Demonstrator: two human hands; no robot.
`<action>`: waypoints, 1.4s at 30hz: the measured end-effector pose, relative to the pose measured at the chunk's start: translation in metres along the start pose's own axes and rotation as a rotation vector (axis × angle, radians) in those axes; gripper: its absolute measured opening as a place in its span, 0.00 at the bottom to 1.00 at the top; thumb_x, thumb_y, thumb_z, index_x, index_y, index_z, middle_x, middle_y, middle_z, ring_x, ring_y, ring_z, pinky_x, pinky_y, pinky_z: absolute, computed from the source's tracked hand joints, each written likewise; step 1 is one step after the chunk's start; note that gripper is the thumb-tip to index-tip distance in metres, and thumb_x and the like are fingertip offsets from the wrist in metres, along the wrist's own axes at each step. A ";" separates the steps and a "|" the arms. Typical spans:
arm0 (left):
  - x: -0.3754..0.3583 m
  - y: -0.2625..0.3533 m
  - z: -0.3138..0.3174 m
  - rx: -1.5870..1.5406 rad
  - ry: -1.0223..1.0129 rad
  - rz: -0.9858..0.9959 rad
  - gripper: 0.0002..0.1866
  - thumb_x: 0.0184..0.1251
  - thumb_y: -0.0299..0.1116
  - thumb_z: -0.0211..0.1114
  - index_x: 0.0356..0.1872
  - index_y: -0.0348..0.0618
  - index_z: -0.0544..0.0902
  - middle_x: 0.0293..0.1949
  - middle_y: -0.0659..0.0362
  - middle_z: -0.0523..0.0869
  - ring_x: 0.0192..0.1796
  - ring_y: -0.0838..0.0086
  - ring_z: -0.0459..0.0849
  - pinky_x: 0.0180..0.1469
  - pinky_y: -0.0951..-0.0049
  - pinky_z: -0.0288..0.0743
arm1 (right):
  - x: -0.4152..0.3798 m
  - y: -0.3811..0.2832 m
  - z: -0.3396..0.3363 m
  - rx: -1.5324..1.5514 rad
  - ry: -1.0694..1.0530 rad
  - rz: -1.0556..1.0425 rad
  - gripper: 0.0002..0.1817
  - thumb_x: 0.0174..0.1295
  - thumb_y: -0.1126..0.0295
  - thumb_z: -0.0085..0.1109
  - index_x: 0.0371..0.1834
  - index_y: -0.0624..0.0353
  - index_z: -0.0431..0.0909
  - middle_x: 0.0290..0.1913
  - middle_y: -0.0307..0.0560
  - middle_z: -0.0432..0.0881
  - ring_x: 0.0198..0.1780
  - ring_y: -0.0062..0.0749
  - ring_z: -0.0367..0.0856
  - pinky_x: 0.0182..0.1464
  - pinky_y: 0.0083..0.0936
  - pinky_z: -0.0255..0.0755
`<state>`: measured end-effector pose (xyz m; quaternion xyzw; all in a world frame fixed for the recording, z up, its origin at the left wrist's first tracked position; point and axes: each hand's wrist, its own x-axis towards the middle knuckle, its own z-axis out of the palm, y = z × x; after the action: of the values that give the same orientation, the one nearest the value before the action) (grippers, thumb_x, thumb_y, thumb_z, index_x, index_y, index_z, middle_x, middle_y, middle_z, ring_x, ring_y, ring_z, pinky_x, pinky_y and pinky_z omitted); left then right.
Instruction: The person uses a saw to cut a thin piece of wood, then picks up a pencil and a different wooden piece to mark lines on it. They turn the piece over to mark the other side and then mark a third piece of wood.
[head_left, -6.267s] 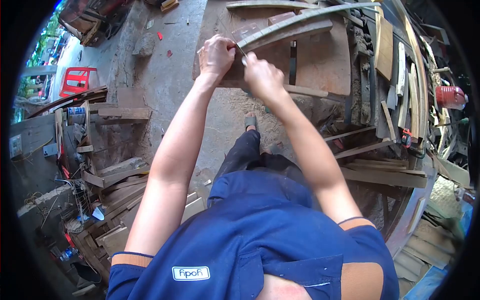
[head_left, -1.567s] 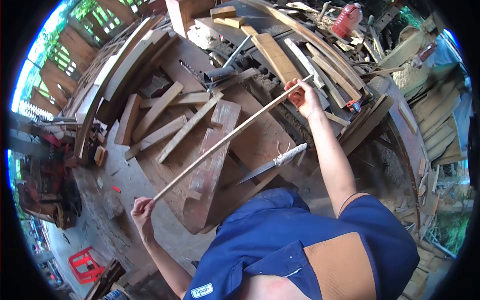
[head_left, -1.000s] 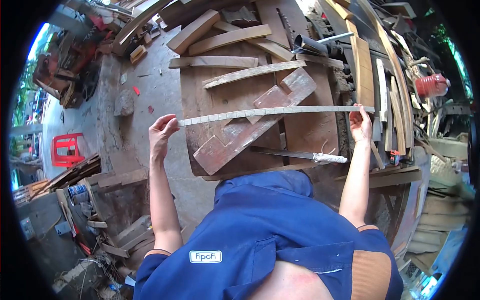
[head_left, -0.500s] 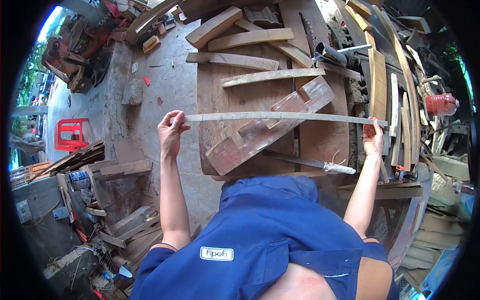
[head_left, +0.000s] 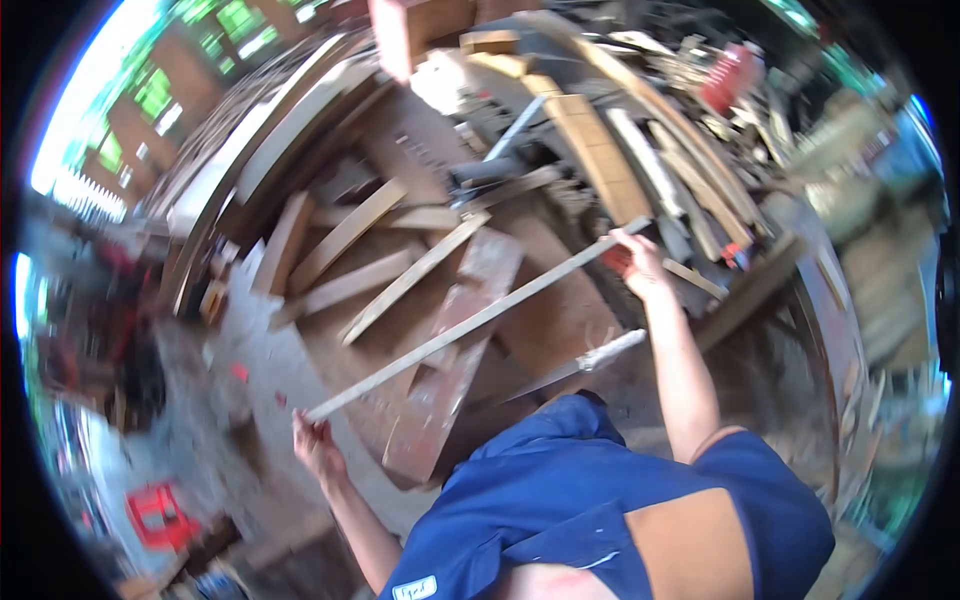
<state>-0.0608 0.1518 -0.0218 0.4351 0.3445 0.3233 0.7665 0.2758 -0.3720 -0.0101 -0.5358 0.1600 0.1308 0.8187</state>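
Observation:
A long thin wooden strip stretches diagonally above the workbench, its two ends between my hands. My left hand pinches the lower left end. Near the upper right end, my right hand grips the strip with thumb and fingers. Below the strip lies a notched, worn reddish board. A saw with a white wrapped handle rests on the bench near my body. Several short wooden pieces lie beyond the strip. The picture is blurred by motion.
Long boards and sticks are piled at the right, with a red container beyond them. A metal tube points up from the bench's far side. A red plastic chair stands on the floor at lower left.
The view has turned, so the bench and strip now appear slanted. My left hand shows lower and my right hand further left in the picture. Both still hold the strip.

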 end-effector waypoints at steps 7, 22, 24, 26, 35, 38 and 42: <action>0.009 0.010 0.079 0.011 -0.122 -0.104 0.14 0.74 0.35 0.63 0.55 0.40 0.81 0.48 0.56 0.87 0.44 0.74 0.87 0.52 0.72 0.83 | -0.013 -0.003 -0.077 0.545 0.388 -0.134 0.09 0.71 0.73 0.56 0.46 0.69 0.76 0.46 0.58 0.85 0.48 0.45 0.87 0.54 0.36 0.86; -0.048 -0.006 0.124 0.516 -0.273 -0.037 0.12 0.73 0.34 0.64 0.50 0.39 0.84 0.39 0.62 0.86 0.39 0.81 0.82 0.44 0.79 0.79 | 0.030 -0.006 -0.167 1.093 0.688 -0.410 0.12 0.76 0.73 0.46 0.49 0.74 0.74 0.47 0.62 0.84 0.49 0.51 0.86 0.55 0.46 0.85; -0.055 -0.009 0.123 0.566 -0.261 -0.015 0.12 0.73 0.35 0.65 0.50 0.39 0.84 0.39 0.62 0.86 0.40 0.81 0.82 0.45 0.78 0.79 | 0.034 -0.008 -0.159 1.156 0.636 -0.308 0.15 0.77 0.71 0.44 0.48 0.76 0.73 0.47 0.66 0.84 0.48 0.54 0.87 0.54 0.48 0.86; -0.059 -0.017 0.116 0.827 -0.252 0.162 0.14 0.74 0.36 0.64 0.51 0.37 0.84 0.41 0.62 0.85 0.41 0.80 0.82 0.45 0.75 0.77 | 0.028 -0.004 -0.154 1.022 0.367 -0.191 0.19 0.78 0.66 0.41 0.49 0.78 0.71 0.49 0.72 0.82 0.49 0.57 0.86 0.54 0.46 0.86; -0.122 -0.030 0.129 1.662 -0.403 0.644 0.30 0.69 0.49 0.60 0.67 0.42 0.74 0.62 0.49 0.75 0.65 0.54 0.71 0.69 0.54 0.59 | 0.025 -0.057 -0.139 0.020 0.379 -0.272 0.08 0.72 0.72 0.52 0.47 0.64 0.77 0.36 0.55 0.86 0.36 0.37 0.88 0.40 0.33 0.86; -0.132 -0.026 0.140 1.670 -0.452 0.724 0.33 0.68 0.52 0.60 0.68 0.41 0.72 0.63 0.49 0.75 0.66 0.53 0.70 0.70 0.54 0.59 | 0.066 -0.060 -0.189 -0.779 0.599 -0.555 0.07 0.66 0.72 0.60 0.44 0.62 0.80 0.33 0.49 0.85 0.34 0.38 0.87 0.37 0.31 0.82; -0.138 -0.034 0.140 1.671 -0.406 0.695 0.37 0.67 0.55 0.60 0.70 0.39 0.69 0.65 0.47 0.72 0.67 0.51 0.69 0.70 0.52 0.58 | 0.065 -0.067 -0.201 -1.536 0.594 -0.687 0.19 0.61 0.67 0.66 0.54 0.59 0.76 0.51 0.55 0.80 0.55 0.53 0.78 0.56 0.46 0.74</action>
<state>-0.0175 -0.0341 0.0354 0.9733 0.1753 0.0992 0.1097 0.3365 -0.5799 -0.0553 -0.9668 0.0642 -0.1949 0.1525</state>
